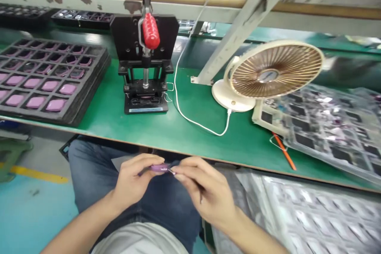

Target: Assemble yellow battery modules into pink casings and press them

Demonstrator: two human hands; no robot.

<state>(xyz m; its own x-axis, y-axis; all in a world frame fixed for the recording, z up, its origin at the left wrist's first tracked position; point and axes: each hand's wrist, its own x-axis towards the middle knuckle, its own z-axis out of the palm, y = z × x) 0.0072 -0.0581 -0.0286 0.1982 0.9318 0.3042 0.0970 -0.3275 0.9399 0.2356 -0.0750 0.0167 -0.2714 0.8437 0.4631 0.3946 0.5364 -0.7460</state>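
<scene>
Over my lap, in front of the bench edge, my left hand point(136, 176) pinches a small purple casing point(160, 167) between thumb and fingers. Its shade matches the rounded-square pieces in the foam tray. My right hand point(205, 184) is closed at the casing's right end, with fingertips pressed together. A small dark, thin piece shows at those fingertips, but what it is I cannot make out. Straight ahead on the green bench stands a black toggle-clamp press point(145, 75) with a red handle point(151, 31), apart from both hands.
At left lies a dark foam tray point(71, 113) of purple casings. A cream fan point(276, 71) trails a white cable point(190, 121). Clear plastic trays point(315, 147) and an orange stick point(284, 151) are at right; more blister trays point(321, 214) sit below. A metal strut point(238, 27) slants upward.
</scene>
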